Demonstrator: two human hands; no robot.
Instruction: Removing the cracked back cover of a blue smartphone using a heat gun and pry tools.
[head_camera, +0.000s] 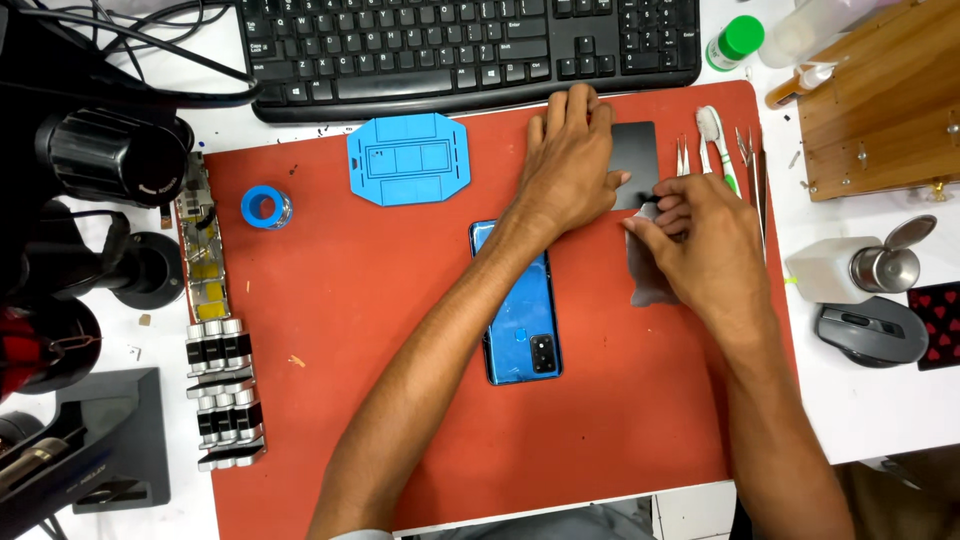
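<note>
Dark grey, flat and rectangular, a panel (636, 150) lies at the far right of the red mat (400, 400), just below the keyboard (470, 50). The left hand (570, 160) rests flat on it, fingers spread toward the keyboard, which looks like a way to keep it from sliding. The right hand (705, 245) sits just beside, its fingertips pinched together on something small and dark at the panel's near edge; what that is cannot be told. Under the right hand lies a pale translucent film (645, 270), partly covered, its lower edge on the mat.

Between the forearms a blue phone (520, 320) lies back up, camera end toward the person, apart from both hands. Tweezers (683, 155) and a white toothbrush (715, 135) lie in a row right of the panel, within easy reach of the right hand. Farther left on the mat are a blue tray (408, 160) and a blue tape roll (264, 206). Off the mat to the right stand a pump dispenser (860, 265) and a grey mouse (870, 332); a microscope (90, 200) looms at the left.
</note>
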